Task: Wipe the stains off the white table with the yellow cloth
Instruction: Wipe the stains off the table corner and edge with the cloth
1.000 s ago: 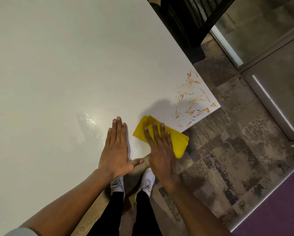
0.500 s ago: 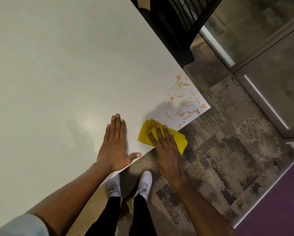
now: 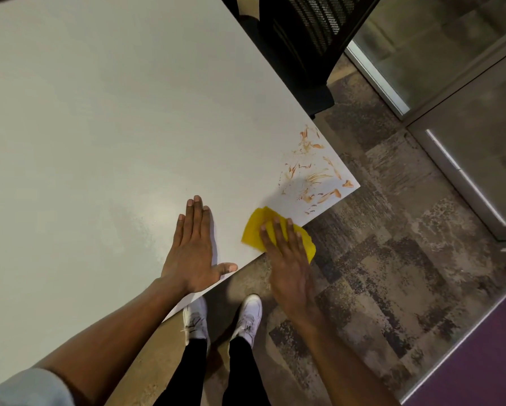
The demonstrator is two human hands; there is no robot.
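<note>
While the white table point(image 3: 99, 127) fills most of the head view, its near right corner carries the only marks: orange-brown stains point(image 3: 313, 171), a scatter of short streaks and smears running from the far edge of that corner down towards the near edge. The rest of the visible surface is plain, with a faint sheen near the left hand.

Both forearms reach forward from the bottom of the view. The left hand point(image 3: 191, 253) lies flat on the table, palm down, fingers straight and held together, thumb spread out to the right along the table's near edge. It grasps nothing. The right hand point(image 3: 288, 259) is also flat and palm down, fingers extended and pressed on top of the yellow cloth point(image 3: 259, 227); the heel of this hand sits past the table edge, over the floor. The hand presses the cloth rather than clenching it.

The yellow cloth is crumpled into a rough folded pad. It lies on the table at the near edge, partly overhanging it on the right side, between the left hand and the stains. Its far tip is near the lowest streaks but apart from them.

Below the table edge, two white shoes point(image 3: 222, 317) stand on a mottled carpet floor point(image 3: 392, 273).
</note>
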